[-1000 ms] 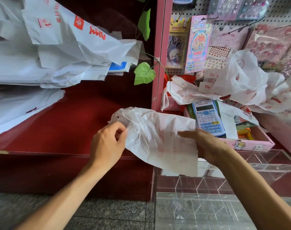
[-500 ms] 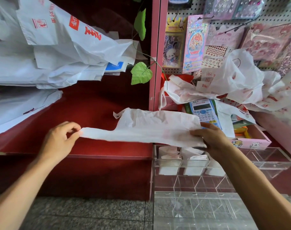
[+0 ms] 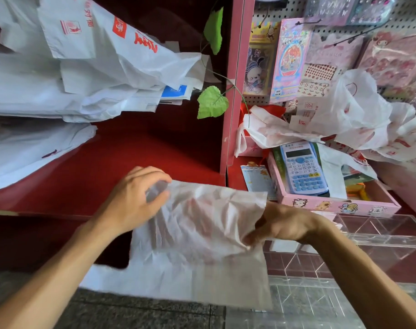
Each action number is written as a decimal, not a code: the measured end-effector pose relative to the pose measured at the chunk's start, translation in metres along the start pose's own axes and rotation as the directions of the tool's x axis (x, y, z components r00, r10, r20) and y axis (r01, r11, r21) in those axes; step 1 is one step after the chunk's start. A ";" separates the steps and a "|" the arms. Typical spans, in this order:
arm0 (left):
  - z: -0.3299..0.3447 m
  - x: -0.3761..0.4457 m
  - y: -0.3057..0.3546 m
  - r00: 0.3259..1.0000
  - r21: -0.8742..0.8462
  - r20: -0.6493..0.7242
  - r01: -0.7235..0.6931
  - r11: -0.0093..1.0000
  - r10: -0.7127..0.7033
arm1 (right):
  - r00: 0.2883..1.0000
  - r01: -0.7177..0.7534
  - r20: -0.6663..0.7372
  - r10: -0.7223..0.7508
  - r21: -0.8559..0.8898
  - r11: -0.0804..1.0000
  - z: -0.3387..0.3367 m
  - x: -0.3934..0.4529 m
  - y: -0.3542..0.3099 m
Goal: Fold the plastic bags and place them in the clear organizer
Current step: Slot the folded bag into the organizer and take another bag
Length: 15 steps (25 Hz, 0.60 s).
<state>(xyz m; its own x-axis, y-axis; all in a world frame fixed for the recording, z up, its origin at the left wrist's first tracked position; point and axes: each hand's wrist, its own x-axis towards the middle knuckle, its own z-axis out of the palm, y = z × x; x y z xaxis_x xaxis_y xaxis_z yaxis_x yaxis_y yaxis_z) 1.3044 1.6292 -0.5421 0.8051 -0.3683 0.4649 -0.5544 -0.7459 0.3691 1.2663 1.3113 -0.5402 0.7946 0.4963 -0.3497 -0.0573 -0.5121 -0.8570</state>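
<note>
A thin white plastic bag [image 3: 197,245] with faint red print hangs in front of me, its lower part drooping towards the floor. My left hand [image 3: 131,203] pinches its upper left corner. My right hand [image 3: 283,224] grips its right edge, fingers curled round the plastic. The clear organizer [image 3: 377,236] with its square compartments stands at the lower right, partly behind the bag and my right arm. More crumpled white bags [image 3: 349,117] lie heaped on the pink shelf to the right.
A pink box [image 3: 340,205] holding a blue calculator [image 3: 302,167] sits just behind the organizer. Large white bags [image 3: 83,74] hang at the upper left over a red counter [image 3: 131,157]. A pink pegboard with sticker packs [image 3: 292,60] fills the upper right. Green leaves [image 3: 211,102] dangle by the pink post.
My left hand has come back in from the far left towards the right hand. The bag, stretched out flat half a second ago, now hangs doubled with its lower part drooping.
</note>
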 end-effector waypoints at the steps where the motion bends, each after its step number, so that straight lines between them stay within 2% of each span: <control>1: 0.003 0.000 0.008 0.999 -0.041 0.043 -0.028 0.999 0.030 | 0.998 -0.013 0.061 0.017 -0.063 0.998 0.001 -0.001 -0.001; 3: 0.011 -0.002 0.019 0.985 -0.121 0.170 0.012 0.993 0.009 | 0.993 0.020 0.116 -0.003 -0.140 0.990 0.005 -0.003 -0.003; 4: 0.015 -0.003 0.024 0.958 -0.146 0.284 0.080 0.986 -0.036 | 0.991 0.062 0.123 -0.046 -0.128 0.990 0.007 -0.003 -0.005; 6: 0.024 -0.006 0.031 0.840 -0.215 0.530 0.269 0.939 -0.119 | 0.982 0.139 0.132 -0.137 -0.005 0.990 0.006 -0.001 -0.007; 7: 0.029 -0.006 0.033 0.795 -0.276 0.594 0.347 0.896 -0.125 | 0.976 0.168 0.128 -0.177 0.074 0.983 0.005 -0.001 -0.007; 9: 0.033 -0.006 0.035 0.774 -0.438 0.622 0.466 0.769 -0.115 | 0.959 0.238 0.118 -0.258 0.163 0.958 0.001 0.000 -0.007; 11: 0.031 -0.003 0.040 0.781 -0.560 0.612 0.540 0.629 -0.126 | 0.943 0.294 0.116 -0.311 0.146 0.945 -0.002 0.003 -0.002; 15: 0.025 -0.002 0.054 0.813 -0.634 0.521 0.572 0.521 -0.258 | 0.961 0.261 0.078 -0.264 0.045 0.964 -0.014 -0.007 -0.005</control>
<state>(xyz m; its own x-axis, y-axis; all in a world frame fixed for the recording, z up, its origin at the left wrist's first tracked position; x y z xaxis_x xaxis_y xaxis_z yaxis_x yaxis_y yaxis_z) 1.2780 1.5761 -0.5435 0.9079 -0.3964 -0.1367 0.0376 -0.2479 0.9681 1.2694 1.3007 -0.5287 0.7316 0.6674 -0.1392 0.1252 -0.3323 -0.9348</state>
